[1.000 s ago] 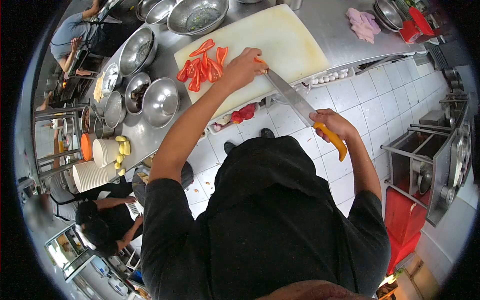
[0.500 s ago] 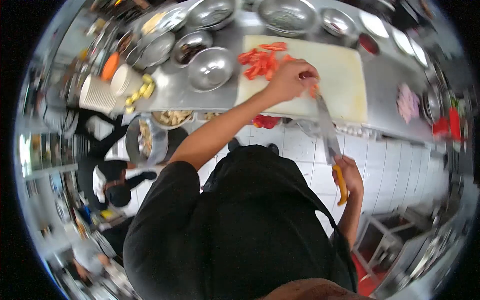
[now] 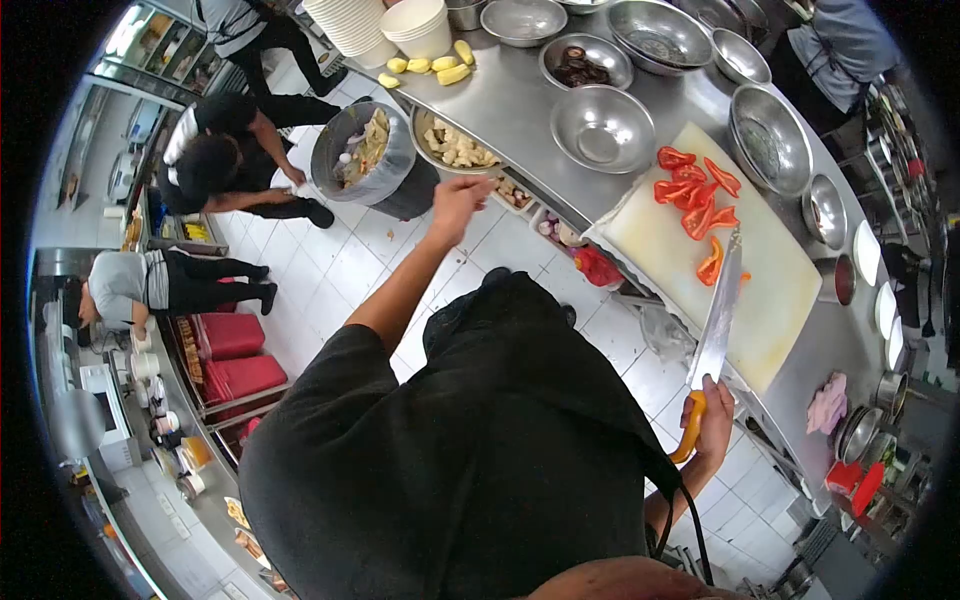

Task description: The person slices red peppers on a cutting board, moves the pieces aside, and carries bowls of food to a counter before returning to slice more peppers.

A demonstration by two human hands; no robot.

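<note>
By the table (image 3: 492,106), the right hand (image 3: 712,415) holds a stiff-looking knife (image 3: 714,335).
Its grip clamps the yellow handle (image 3: 690,430), the safe end. The left hand (image 3: 461,210) is near the bin (image 3: 384,190); I cannot tell its grip. Beyond, red peppers (image 3: 698,218) on the board (image 3: 775,325) look light, soft, slippery.

Stacked tubs (image 3: 415,28) stand at the counter's (image 3: 530,115) left end, with produce pieces (image 3: 453,75) before them by the near left corner. To their right sit a part-filled bowl (image 3: 620,75) and, before it, another bowl (image 3: 600,135). The cutting board (image 3: 775,330) lies along the near edge; pepper pieces (image 3: 688,192) rest toward its far left corner. The knife (image 3: 717,325) crosses its near edge, handle in the right hand (image 3: 712,420). A large bowl (image 3: 765,140) sits behind the board, a cloth (image 3: 827,402) to its right.
</note>
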